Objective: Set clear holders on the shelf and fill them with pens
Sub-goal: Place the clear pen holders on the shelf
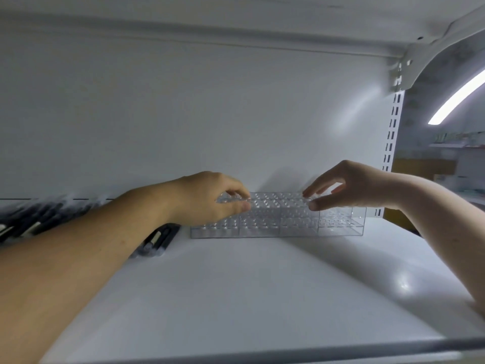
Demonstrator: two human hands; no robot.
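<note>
A clear holder [275, 219] with several rows of small cells stands on the white shelf [249, 285], close to the back wall. My left hand [210, 198] pinches its upper left edge between thumb and fingers. Over at the upper right part of the holder, my right hand [341, 187] pinches the top in the same way. Dark pens [154, 241] lie flat on the shelf just left of the holder, partly hidden under my left forearm. More dark pens [34, 219] lie in a blurred pile at the far left.
The white back wall [183, 114] rises right behind the holder. A slotted upright post [392, 143] marks the shelf's right end, and another shelf board [210, 27] runs overhead. The shelf's front lip [262, 355] crosses the bottom of the view.
</note>
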